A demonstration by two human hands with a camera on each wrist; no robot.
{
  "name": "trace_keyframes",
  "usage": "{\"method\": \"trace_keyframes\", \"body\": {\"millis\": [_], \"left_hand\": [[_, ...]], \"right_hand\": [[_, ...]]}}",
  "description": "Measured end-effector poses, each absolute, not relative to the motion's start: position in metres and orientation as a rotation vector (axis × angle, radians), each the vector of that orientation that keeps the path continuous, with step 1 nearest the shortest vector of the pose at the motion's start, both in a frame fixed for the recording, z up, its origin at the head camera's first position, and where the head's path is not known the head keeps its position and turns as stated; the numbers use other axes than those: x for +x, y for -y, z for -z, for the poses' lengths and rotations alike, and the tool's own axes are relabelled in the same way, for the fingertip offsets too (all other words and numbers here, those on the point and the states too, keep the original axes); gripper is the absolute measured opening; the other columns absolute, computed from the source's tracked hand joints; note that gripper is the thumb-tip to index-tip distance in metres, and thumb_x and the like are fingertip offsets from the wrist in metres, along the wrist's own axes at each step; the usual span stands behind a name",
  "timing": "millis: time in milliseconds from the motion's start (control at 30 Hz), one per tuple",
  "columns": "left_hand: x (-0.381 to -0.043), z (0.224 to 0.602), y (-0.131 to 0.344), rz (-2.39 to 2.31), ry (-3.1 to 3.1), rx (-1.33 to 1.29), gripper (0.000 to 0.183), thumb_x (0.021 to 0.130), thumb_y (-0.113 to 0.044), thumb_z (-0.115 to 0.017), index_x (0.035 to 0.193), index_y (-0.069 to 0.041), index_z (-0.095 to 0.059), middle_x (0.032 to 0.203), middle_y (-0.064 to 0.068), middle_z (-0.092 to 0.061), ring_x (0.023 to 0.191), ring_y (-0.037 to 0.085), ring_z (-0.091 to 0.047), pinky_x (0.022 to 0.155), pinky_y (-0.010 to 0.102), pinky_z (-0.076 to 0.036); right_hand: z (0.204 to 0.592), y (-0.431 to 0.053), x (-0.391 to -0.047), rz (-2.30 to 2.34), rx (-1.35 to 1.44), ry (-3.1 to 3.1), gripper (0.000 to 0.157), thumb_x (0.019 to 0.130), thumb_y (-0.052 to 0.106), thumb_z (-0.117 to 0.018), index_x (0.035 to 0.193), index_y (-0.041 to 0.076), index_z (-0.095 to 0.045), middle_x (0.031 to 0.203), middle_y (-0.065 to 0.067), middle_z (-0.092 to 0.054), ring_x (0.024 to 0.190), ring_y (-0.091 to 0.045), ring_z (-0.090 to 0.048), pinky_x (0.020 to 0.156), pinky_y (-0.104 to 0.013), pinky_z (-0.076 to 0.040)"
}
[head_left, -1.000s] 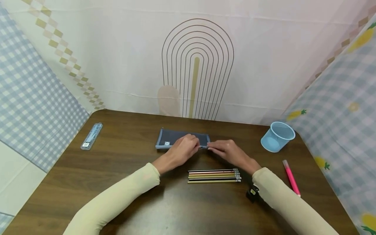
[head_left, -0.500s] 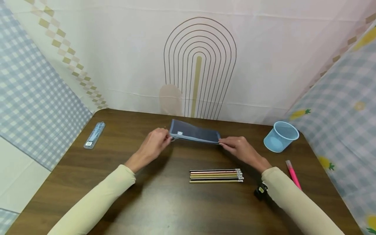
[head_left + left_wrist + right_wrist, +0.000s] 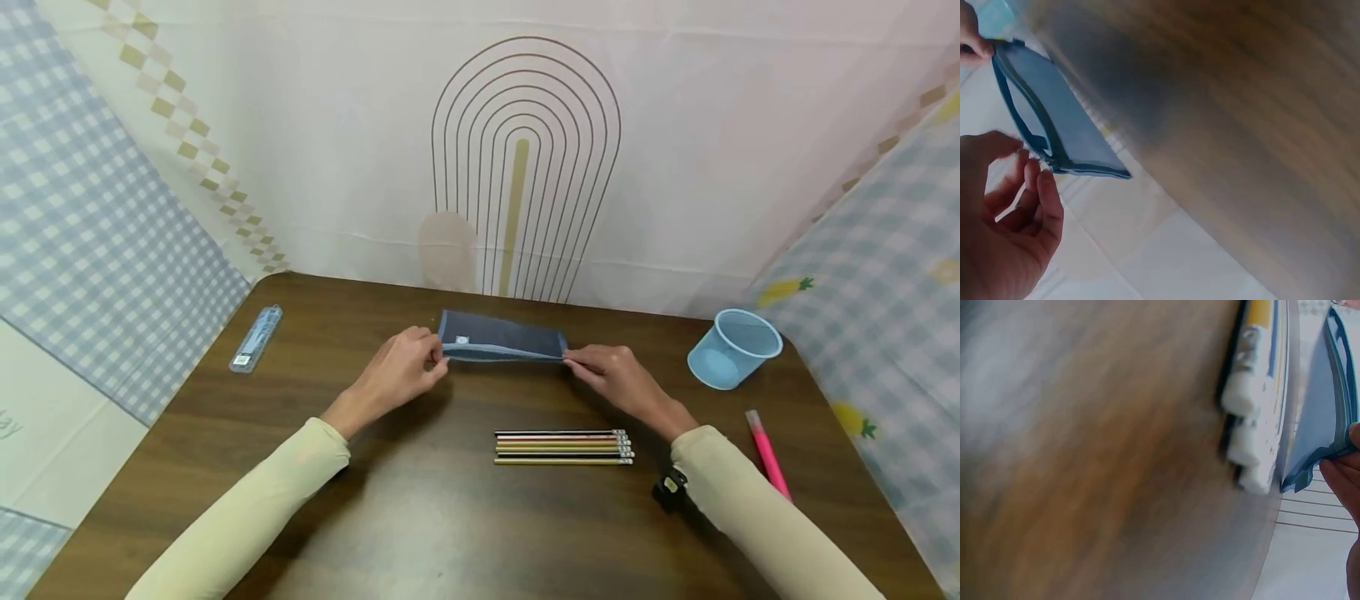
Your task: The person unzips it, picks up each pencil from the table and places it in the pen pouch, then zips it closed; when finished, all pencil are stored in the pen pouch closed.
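Note:
A blue zip pencil pouch with a small white label is held near the back of the table. Its zipped edge faces me, and the mouth gapes along much of its length, as the left wrist view of the pouch shows. My left hand pinches the left end of that edge between thumb and fingers. At the opposite corner, the thumb and fingers of my right hand pinch the pouch's right end. Inside the pouch, nothing shows through the gap.
In front of the pouch lies a row of several pencils, erasers to the right. A light blue mesh cup stands at the back right, with a pink marker below it. A slim clear case lies far left.
My left hand has gone from near the pouch's right end to its left end, and the zipped edge has parted into an open mouth. The right hand kept its hold on the right corner.

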State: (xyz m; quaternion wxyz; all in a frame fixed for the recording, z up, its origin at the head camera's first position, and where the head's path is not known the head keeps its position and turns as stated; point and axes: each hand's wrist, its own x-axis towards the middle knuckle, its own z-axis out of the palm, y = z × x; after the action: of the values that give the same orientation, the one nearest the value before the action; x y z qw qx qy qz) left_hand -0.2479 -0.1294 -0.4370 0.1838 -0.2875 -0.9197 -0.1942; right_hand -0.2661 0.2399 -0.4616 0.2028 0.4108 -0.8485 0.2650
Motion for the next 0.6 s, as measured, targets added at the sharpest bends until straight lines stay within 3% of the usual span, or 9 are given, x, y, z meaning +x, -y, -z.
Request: {"method": "trace_keyframes", "body": {"millis": [133,600], "left_hand": [[-0.25,0.44,0.123,0.516,2.628,-0.885,0.018,0.088,-0.023,-0.079,0.081,-0.009,-0.07,0.078,0.0,-0.065,0.076,0.015,-0.057,0.069,0.031,-0.052],[-0.257,0.437,0.11,0.378,2.629,-1.105,0.018,0.088,-0.022,-0.079,0.098,-0.01,-0.071,0.094,0.004,-0.064,0.091,0.02,-0.059,0.079,0.033,-0.054]], "right_hand": [[0.46,-0.241,-0.266,-0.734,1.154,2.367,0.027,0.082,-0.002,-0.078,0.109,0.001,-0.077,0.103,-0.01,-0.078,0.09,-0.022,-0.075,0.075,-0.037,-0.061],[0.459,-0.238,-0.269,-0.774,1.14,2.36,0.024,0.086,-0.001,-0.076,0.11,0.0,-0.076,0.105,-0.011,-0.077,0.093,-0.024,-0.075,0.075,-0.037,-0.061]]}}
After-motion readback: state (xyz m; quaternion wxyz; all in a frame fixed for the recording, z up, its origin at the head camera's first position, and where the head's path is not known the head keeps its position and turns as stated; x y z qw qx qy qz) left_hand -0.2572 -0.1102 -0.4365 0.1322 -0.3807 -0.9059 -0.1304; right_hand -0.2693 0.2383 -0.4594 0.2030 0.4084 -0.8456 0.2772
